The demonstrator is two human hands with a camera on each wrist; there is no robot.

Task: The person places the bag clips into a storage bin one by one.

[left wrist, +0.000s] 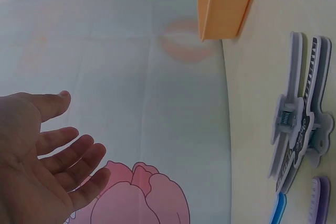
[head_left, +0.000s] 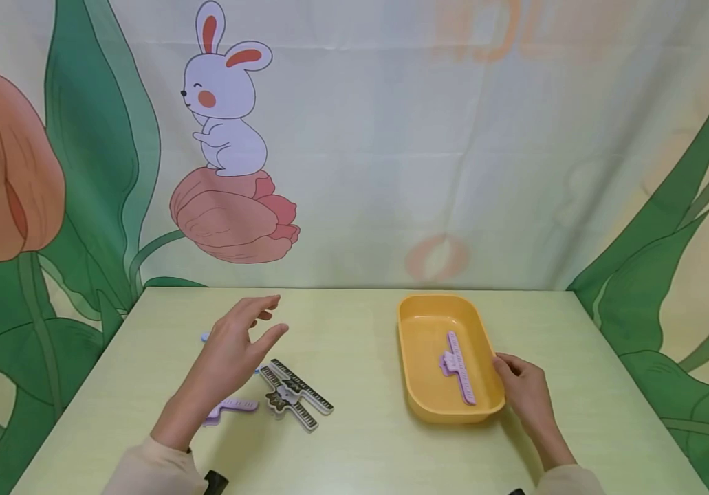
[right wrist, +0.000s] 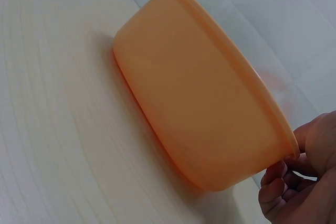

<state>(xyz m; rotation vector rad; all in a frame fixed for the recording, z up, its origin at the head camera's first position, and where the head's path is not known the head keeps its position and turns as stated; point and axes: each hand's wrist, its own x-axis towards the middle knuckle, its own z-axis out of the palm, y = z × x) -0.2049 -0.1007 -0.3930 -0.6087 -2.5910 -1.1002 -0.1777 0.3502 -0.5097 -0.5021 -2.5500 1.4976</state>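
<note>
My right hand (head_left: pixel 524 388) pinches the right rim of a yellow plastic basin (head_left: pixel 419 326) between thumb and fingers, as the right wrist view also shows. Inside the basin lies a purple ruler-shaped clip (head_left: pixel 462 371). My left hand (head_left: pixel 230 354) hangs in the air over the left part of the table, fingers spread loosely and holding nothing. Below and right of it are two black-and-white clips (head_left: pixel 297 405) with piano-key patterns, lying against each other. A purple clip (head_left: pixel 239 405) and a blue clip (left wrist: pixel 279 209) lie nearby, partly hidden by the left hand and arm in the head view.
The pale wooden table (head_left: pixel 354 454) carries everything. Behind its far edge hangs a curtain (head_left: pixel 354 172) printed with a rabbit, tulips and leaves. The basin stands right of the clips, a gap of table between them.
</note>
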